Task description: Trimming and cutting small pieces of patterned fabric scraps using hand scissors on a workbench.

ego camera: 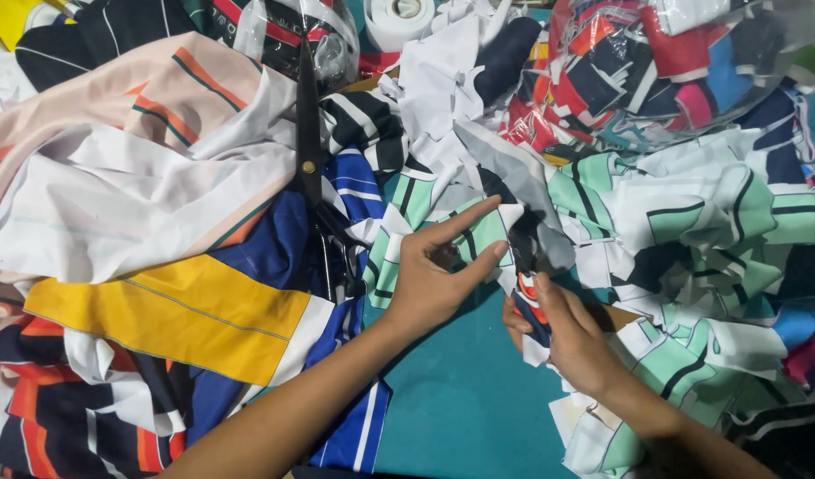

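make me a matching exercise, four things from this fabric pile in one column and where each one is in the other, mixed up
Things:
1. scissors
2. yellow fabric panel
3. clear bag of scraps
4. white tape roll

Places:
A. top right
B. top centre edge
C. lower left
D. left of centre, blades pointing up

Pairs: 1-D, 2-C, 3-A, 4-B

Mint-and-white striped scrap [478, 232]; teal table [465, 399], seemingly.

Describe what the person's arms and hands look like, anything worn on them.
Both forearms are bare, with no sleeves in view. The left hand and right hand wear no gloves; no rings, watch or bracelets show. Fingernails look short and unpainted.
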